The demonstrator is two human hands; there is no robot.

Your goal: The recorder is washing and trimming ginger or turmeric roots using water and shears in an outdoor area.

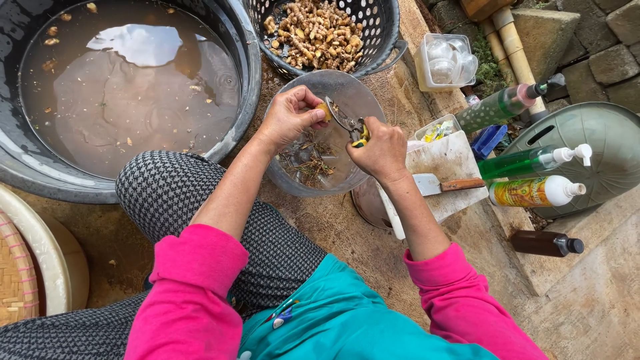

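Your left hand (pixel 288 115) is closed around a small yellowish root piece (pixel 324 111), pinching it between thumb and fingertips above a clear round plastic bowl (pixel 347 87). Your right hand (pixel 382 151) is closed around the yellow-handled metal scissors (pixel 350 125), with the blades pointing up and left so that their tips meet the root piece. Both hands are held over the bowl, which contains brownish water and thin root trimmings (pixel 308 160).

Directly beyond the bowl stands a dark perforated plastic basket (pixel 383 30) filled with pale knobbly roots (pixel 315 32). To your left sits a large dark round tub (pixel 247 60) of muddy water, its rim touching or just beside the bowl.

To your right, a white cutting board (pixel 447 163) carries a wooden-handled knife (pixel 447 185). Beyond the board lie two green pump bottles (pixel 500 107) (pixel 527 162), one yellow-labelled pump bottle (pixel 533 192) and one brown bottle (pixel 545 243). A clear plastic container (pixel 445 61) stands near the basket.
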